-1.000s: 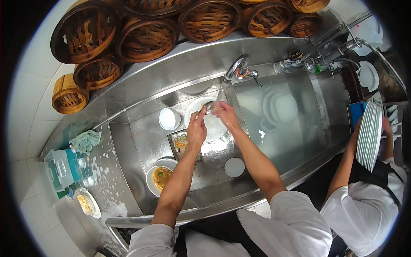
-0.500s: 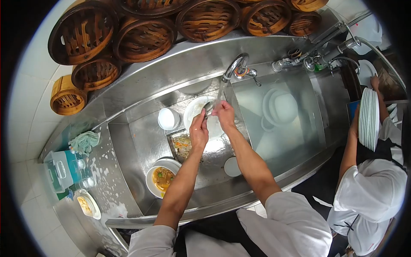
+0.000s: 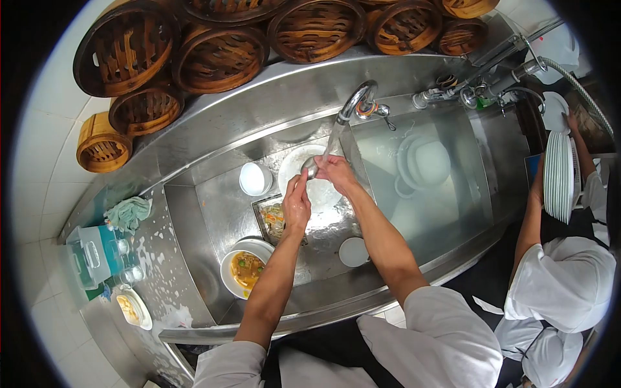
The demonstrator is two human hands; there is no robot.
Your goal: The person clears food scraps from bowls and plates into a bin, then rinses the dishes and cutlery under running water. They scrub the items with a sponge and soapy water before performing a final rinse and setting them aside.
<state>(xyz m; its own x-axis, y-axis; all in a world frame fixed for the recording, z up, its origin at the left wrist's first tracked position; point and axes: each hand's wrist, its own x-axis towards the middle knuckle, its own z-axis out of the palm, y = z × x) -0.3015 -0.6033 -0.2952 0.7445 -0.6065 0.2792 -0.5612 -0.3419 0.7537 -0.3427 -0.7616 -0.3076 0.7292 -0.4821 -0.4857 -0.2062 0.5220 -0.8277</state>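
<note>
In the steel sink (image 3: 213, 213), under the tap (image 3: 354, 102), a white plate (image 3: 294, 169) lies beneath both hands. The right hand (image 3: 335, 173) has its fingers clenched around a metal spoon (image 3: 312, 169) in the running water; the left hand (image 3: 296, 204), fingers loosely extended, touches it just below.

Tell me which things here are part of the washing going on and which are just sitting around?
In use: right hand holding a spoon under the tap; left hand beside it.

Sitting around: bamboo steamers, bowl of leftovers, white cup, green cloth, plates under water, co-worker's plate stack.
</note>
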